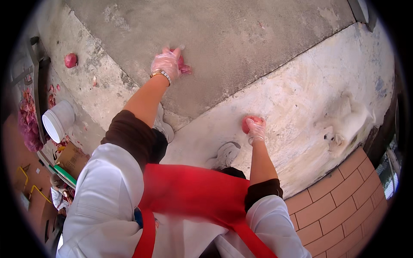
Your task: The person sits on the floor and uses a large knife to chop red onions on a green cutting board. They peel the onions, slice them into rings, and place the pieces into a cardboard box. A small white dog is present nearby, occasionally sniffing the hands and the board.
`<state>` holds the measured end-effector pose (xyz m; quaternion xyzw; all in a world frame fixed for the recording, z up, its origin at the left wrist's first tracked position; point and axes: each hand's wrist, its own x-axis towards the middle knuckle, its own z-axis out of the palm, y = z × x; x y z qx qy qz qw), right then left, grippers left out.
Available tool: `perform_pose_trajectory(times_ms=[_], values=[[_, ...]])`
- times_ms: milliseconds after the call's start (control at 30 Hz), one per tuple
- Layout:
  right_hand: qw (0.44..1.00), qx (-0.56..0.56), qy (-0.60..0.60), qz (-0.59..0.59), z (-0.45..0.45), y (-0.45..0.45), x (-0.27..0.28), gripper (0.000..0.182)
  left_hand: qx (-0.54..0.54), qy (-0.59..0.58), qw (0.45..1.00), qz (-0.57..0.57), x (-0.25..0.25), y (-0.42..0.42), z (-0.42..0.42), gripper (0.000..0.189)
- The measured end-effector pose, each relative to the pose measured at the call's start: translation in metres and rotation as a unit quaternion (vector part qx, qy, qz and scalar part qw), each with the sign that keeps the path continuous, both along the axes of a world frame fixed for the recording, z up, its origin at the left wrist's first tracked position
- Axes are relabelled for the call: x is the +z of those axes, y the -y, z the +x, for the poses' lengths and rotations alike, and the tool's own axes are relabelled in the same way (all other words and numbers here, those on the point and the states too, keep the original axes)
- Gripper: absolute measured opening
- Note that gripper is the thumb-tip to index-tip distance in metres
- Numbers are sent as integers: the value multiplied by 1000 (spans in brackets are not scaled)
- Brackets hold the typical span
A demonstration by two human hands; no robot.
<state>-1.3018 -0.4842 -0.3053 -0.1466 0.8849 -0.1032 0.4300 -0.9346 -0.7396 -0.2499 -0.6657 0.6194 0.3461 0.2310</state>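
My left hand (pixel 165 64), in a clear plastic glove with a bracelet at the wrist, reaches over the grey concrete floor (pixel 226 48). It is closed on a reddish-pink thing (pixel 184 66) that looks like red onion or its skin, mostly hidden by the fingers. Held lower and to the right, a round red onion (pixel 246 125) sits in my right hand (pixel 257 128), which wears the same kind of glove. Another red onion (pixel 70 60) lies alone on the floor at the left. A small pale scrap (pixel 95 81) lies below it.
A white dog (pixel 348 119) lies on the pale floor at right. At left are a tipped white plastic bucket (pixel 64 116), a mesh sack of onions (pixel 30 125), scattered skins (pixel 51 100), a metal frame (pixel 39 96) and a cardboard box (pixel 71 158). A person (pixel 59 193) is beyond.
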Motion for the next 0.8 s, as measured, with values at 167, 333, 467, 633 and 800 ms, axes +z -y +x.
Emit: perform_pose_trajectory(times_ms=[167, 333, 467, 633, 800], values=[[942, -85, 292, -143, 83, 49, 73, 86, 615, -399, 674, 95, 33, -49, 69, 70], [857, 157, 456, -181, 239, 112, 274, 87, 732, -615, 245, 164, 215, -149, 135, 60], [771, 248, 567, -150, 372, 128, 435, 86, 756, -653, 25, 42, 359, -208, 196, 60], [693, 506, 479, -186, 531, 107, 563, 97, 728, -666, -65, -149, 408, -244, 277, 60], [415, 786, 273, -367, 656, 107, 602, 92, 669, -710, -180, -126, 445, -253, 393, 63]])
